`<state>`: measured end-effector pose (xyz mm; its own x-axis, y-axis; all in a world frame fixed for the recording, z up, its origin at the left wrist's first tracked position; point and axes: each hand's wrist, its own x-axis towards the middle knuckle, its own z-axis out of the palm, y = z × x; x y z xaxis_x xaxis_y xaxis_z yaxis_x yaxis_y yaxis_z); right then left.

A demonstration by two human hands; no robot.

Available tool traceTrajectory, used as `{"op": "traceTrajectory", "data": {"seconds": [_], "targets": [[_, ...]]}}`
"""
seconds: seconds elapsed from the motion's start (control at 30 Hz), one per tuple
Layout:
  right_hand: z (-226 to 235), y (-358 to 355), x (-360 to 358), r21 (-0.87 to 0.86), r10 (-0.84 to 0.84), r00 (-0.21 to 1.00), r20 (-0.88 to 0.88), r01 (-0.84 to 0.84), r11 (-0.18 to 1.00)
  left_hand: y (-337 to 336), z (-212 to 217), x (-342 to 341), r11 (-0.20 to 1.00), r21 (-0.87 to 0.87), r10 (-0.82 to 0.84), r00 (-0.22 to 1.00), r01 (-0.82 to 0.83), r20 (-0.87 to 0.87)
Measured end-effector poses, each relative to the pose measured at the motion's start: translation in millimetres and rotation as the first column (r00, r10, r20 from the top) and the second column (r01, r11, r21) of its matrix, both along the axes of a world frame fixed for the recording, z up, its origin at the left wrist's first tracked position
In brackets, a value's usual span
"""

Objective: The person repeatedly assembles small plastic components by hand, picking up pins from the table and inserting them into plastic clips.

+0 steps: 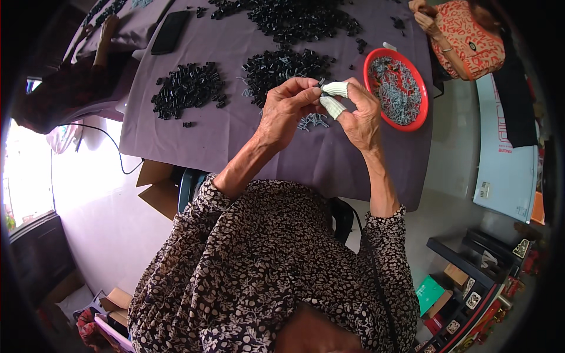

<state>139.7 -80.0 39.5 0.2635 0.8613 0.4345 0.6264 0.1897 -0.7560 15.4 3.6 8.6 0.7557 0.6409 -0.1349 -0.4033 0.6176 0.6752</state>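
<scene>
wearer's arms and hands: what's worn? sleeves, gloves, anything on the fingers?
Both arms wear dark sleeves with a small pale floral print, cuffs gathered on the forearms. Left hand is bare, no glove. Right hand has white finger cots on the thumb and a finger.

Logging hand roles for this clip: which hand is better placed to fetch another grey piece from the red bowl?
Probably the right hand: the red bowl lies just beside it, on the right. The left hand sits farther away and pinches the small black part.

- Left hand and right hand met above the table, a small part between them
- Bowl sat right of the hands
- Piles lay left and behind
- Phone lay far left
</scene>
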Motion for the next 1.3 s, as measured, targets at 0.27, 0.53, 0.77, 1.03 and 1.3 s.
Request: {"op": "traceTrajectory", "data": {"seconds": [0.27,0.53,0.77,1.03,1.3], "targets": [[-3,-3,-3,0.129,-0.115,0.906,0.407,0.067,0.989,4,-4,0,0.997,-0.04,-0.065,0.998,0.066,0.02],[-4,-6,-4,0.116,-0.093,0.952,0.292,0.061,0.991,4,-3,1,0.99,-0.067,-0.118,0.992,0.121,0.037],[-4,-9,-4,0.172,-0.182,0.84,0.511,0.107,0.979,-1,1,3,0.999,-0.046,0.005,1.0,-0.005,-0.014],[-5,-15,2,0.043,-0.152,0.978,0.143,0.147,0.988,-3,9,2,0.994,0.105,0.024,0.998,-0.017,-0.058],[18,-10,11,-0.041,-0.047,0.981,-0.189,0.04,0.998,-2,12,-3,0.932,0.357,0.022,0.974,0.062,-0.226]]}}
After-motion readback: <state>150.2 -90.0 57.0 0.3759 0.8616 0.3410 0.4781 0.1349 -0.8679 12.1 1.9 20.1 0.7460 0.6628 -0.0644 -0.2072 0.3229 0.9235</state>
